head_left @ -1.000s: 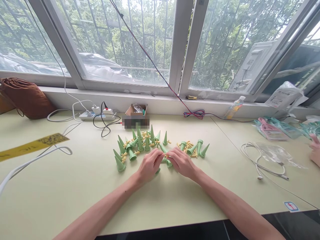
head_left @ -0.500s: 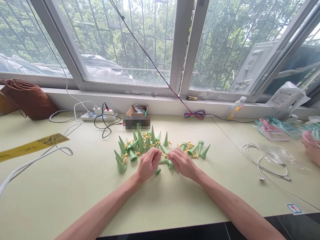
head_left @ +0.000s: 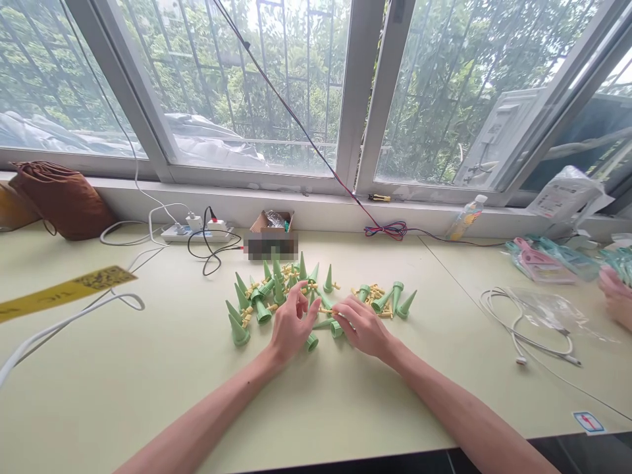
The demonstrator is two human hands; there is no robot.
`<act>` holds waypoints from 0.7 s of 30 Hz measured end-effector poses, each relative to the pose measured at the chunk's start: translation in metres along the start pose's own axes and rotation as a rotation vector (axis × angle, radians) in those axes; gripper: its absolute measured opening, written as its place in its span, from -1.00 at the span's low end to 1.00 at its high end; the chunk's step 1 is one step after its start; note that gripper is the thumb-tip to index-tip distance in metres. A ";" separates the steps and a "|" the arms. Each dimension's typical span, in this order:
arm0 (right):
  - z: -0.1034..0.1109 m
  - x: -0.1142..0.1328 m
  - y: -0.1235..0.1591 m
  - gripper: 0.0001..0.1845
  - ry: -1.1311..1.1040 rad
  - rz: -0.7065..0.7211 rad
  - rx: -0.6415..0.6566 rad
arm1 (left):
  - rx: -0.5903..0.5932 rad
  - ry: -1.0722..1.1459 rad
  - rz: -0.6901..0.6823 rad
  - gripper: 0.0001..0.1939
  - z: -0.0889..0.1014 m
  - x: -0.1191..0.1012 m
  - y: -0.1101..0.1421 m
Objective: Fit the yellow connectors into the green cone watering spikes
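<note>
My right hand (head_left: pixel 364 327) pinches a small yellow plastic valve (head_left: pixel 326 311) between thumb and fingers; the valve points to the left. Across from it, my left hand (head_left: pixel 289 329) is open, thumb and fingers apart, with nothing seen in it. Left of and behind that hand stand several green plastic cone spikes (head_left: pixel 239 331), many with yellow valves on their sides. A green spike (head_left: pixel 312 342) with a ribbed cap lies beside my left wrist, and another ribbed cap (head_left: pixel 336 329) shows by my right fingers. Loose yellow valves (head_left: pixel 379 291) lie heaped behind my right hand among green spikes (head_left: pixel 407 305).
Behind the spikes is an open cardboard box (head_left: pixel 272 221). A power strip (head_left: pixel 197 232) with cables lies at the back left, near a brown pouch (head_left: pixel 64 199). On the right are a drink bottle (head_left: pixel 467 217), a white cable (head_left: pixel 516 329) and another person's hand (head_left: pixel 616 296).
My left hand has let go of the yellow valve; its fingers have spread and drawn slightly left. My right hand keeps its pinch on the valve in nearly the same place.
</note>
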State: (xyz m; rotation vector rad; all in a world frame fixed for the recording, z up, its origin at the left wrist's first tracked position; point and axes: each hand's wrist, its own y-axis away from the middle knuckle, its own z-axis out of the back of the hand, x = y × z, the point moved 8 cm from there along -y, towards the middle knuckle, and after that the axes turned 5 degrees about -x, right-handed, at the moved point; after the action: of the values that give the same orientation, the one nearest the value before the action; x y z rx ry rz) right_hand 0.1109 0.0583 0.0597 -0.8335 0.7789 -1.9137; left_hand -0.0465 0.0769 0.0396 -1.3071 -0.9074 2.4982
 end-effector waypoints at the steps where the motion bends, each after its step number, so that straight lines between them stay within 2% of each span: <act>1: 0.000 0.000 0.000 -0.85 0.001 0.001 -0.001 | 0.011 0.000 0.004 -0.63 -0.001 0.001 0.000; 7: -0.001 0.001 -0.001 -0.87 0.014 0.011 0.000 | 0.094 -0.049 -0.033 -0.76 -0.008 0.002 0.001; 21: -0.005 -0.007 0.004 -0.86 0.021 -0.030 -0.024 | 0.163 -0.183 -0.068 -0.65 -0.013 0.004 0.001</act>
State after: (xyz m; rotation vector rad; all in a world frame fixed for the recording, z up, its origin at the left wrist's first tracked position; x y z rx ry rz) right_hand 0.1112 0.0641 0.0518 -0.8447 0.8076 -1.9456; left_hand -0.0390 0.0832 0.0306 -0.9957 -0.7502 2.6075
